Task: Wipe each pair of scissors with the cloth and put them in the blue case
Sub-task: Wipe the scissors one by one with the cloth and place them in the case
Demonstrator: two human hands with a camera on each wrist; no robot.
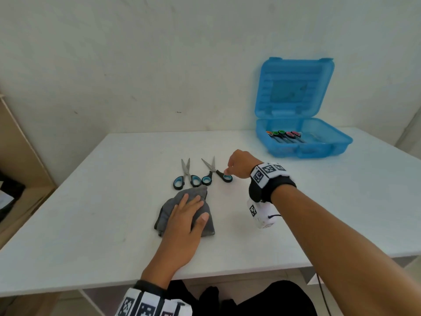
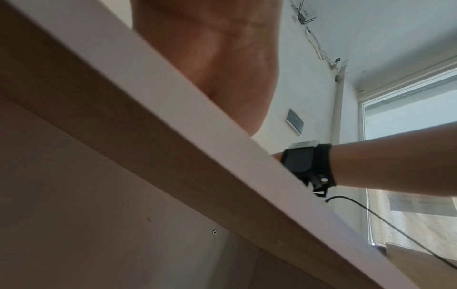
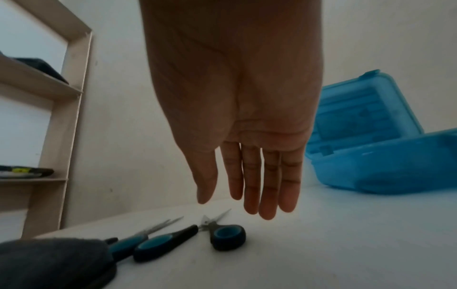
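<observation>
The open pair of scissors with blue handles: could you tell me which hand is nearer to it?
Right. The right hand hovers at its handle loop on the open scissors; the left hand lies flat on the grey cloth, nearer the person.

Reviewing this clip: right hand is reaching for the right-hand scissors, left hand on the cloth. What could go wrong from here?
1. The right scissors lie with blades apart, so lifting by one loop may let them swing toward the right hand, which hangs above with straight fingers, nothing gripped.
2. Their other loop sits close to the left scissors, which could get dragged along.
3. The left hand lies flat on the cloth, not gripping it; wiping may slip.
</observation>
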